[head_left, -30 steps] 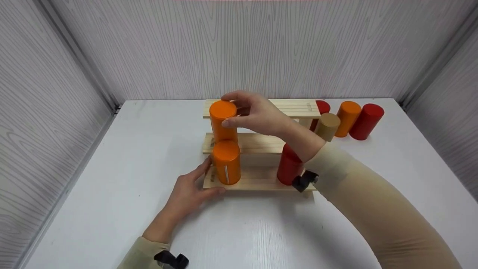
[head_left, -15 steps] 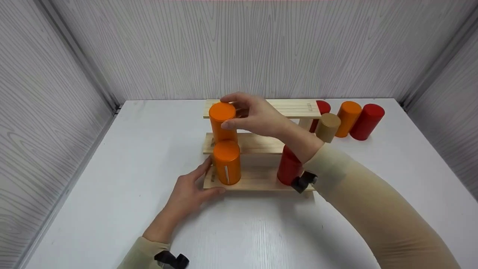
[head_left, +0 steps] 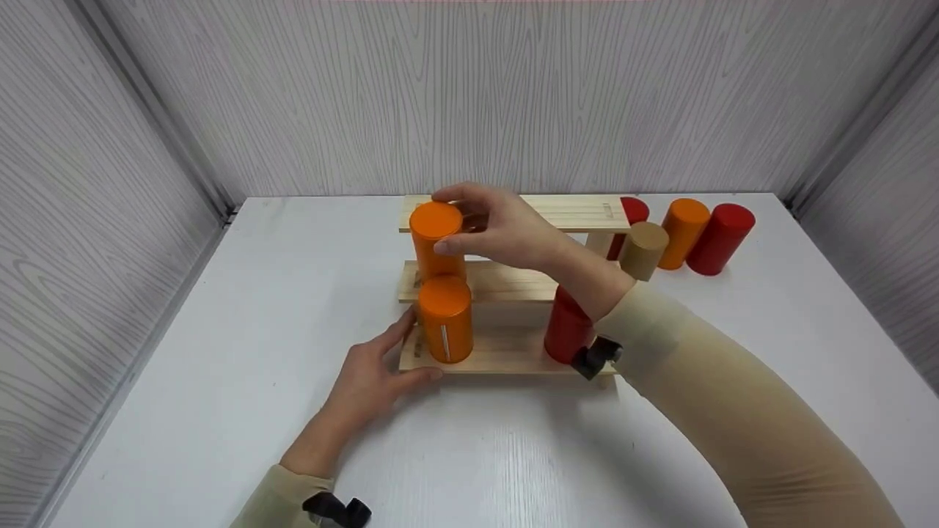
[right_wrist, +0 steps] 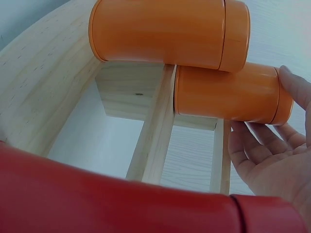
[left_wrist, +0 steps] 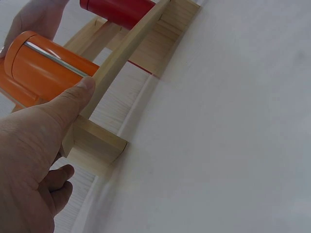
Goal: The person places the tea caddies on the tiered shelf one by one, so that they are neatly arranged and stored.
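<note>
A three-step wooden rack (head_left: 513, 356) stands at the middle of the table. On its middle step an upright orange canister (head_left: 433, 238) is held by my right hand (head_left: 506, 227), thumb at the near side and fingers behind. My left hand (head_left: 367, 381) grips the left end of the bottom step, its thumb on the front edge (left_wrist: 108, 73). Just beside that thumb another orange canister (head_left: 449, 326), with a pale stripe, stands on the bottom step. A red canister (head_left: 566, 330) stands at that step's right end, partly covered by my right forearm.
Behind the rack's right end are a tan canister (head_left: 644, 249), an orange one (head_left: 684, 233), a red one (head_left: 721, 238) and a partly hidden red one (head_left: 635, 210). Pale wood-grain panels (head_left: 506, 95) enclose the white table (head_left: 242, 352) at the back and sides.
My right hand and the orange canister it holds have shifted very slightly lower and to the left. My left hand stays on the rack.
</note>
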